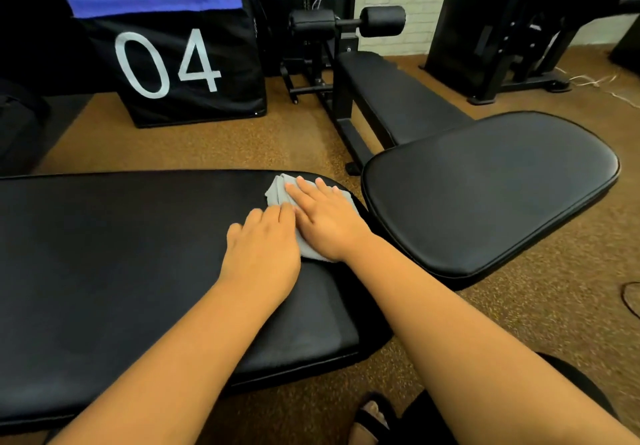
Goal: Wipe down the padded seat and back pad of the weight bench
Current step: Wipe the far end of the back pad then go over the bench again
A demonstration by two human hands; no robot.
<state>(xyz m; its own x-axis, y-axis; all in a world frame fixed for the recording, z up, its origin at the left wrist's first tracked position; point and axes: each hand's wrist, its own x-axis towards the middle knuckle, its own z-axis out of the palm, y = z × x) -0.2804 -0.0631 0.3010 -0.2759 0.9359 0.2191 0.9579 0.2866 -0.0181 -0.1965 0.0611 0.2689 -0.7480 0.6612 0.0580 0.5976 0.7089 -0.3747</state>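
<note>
- Head view: right hand (pixel 323 224) lies flat, fingers (pixel 304 188) straight, pressing a grey cloth (pixel 278 191) onto the back pad (pixel 121 254) surface; cloth pokes out beyond the fingertips
- Left hand (pixel 261 254) rests beside it, fingers loosely bent, touching the cloth's edge; seat pad (pixel 491 188) sits right of both hands

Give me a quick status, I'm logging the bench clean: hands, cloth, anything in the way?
Right hand flat on grey cloth; left hand beside it, fingertips at cloth edge. Cloth on long pad, near seat pad. Nothing blocking.
</note>
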